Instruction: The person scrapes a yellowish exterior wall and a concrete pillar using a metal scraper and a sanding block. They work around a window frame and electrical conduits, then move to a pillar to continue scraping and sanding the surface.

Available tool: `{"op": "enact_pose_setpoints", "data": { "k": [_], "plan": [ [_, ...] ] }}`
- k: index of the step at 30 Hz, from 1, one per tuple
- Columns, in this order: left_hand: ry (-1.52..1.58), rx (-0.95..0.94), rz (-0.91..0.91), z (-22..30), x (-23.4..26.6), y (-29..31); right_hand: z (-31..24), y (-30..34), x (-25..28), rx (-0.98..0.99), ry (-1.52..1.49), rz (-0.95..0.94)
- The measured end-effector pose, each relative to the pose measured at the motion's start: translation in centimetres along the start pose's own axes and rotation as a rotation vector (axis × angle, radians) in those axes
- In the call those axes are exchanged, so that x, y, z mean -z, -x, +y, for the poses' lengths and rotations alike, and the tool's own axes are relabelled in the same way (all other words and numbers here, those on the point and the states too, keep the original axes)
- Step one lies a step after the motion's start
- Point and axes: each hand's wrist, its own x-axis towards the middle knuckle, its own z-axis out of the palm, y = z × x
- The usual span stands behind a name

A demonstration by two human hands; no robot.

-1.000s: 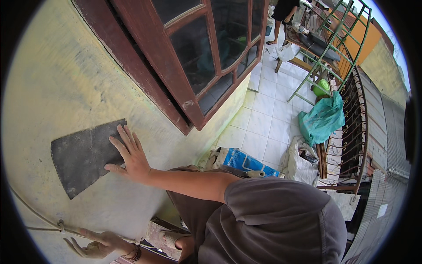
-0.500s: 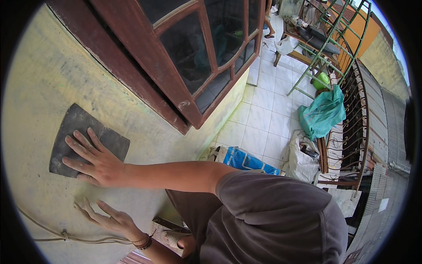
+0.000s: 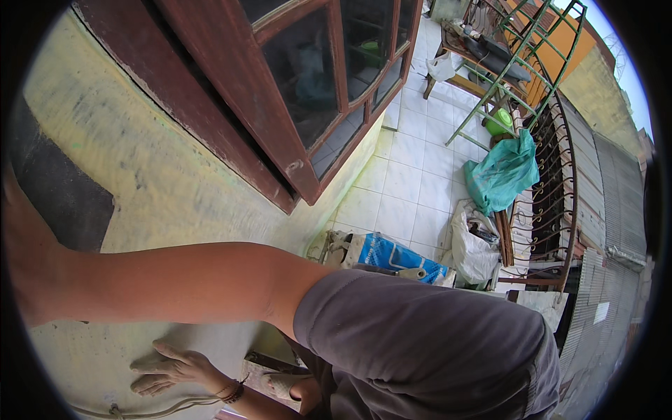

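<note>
Dark grey and flat, a sheet [image 3: 64, 189] sits beside the right hand [image 3: 24, 262], whose cropped grip cannot be told. The dusty left hand [image 3: 168, 369] spreads open. The sheet lies against mottled yellow plaster wall [image 3: 157, 182] left of the brown wooden window frame's [image 3: 241, 112] lower corner.

free wall [image 3: 161, 203] beside dark sheet [image 3: 66, 192], window frame [image 3: 245, 105] blocking above, cable [image 3: 189, 402] below
</note>
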Motion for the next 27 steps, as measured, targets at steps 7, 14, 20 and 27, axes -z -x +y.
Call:
{"op": "enact_pose_setpoints", "data": {
  "k": [7,14,20,27],
  "plan": [
    [-0.09,-0.012,-0.043,0.5,-0.8,0.1,1.3,16.0,3.5,-0.074,0.147,0.05],
    [0.377,-0.133,-0.298,7.1,0.7,5.3,0.5,24.2,4.4,-0.232,0.047,-0.101],
    [0.732,0.059,-0.456,8.4,-0.8,8.8,-0.2,22.9,6.6,-0.223,-0.077,-0.072],
    [0.914,0.068,-0.65,8.1,0.9,7.7,-3.6,22.3,10.2,-0.454,-0.4,-0.02]
  ]
}}
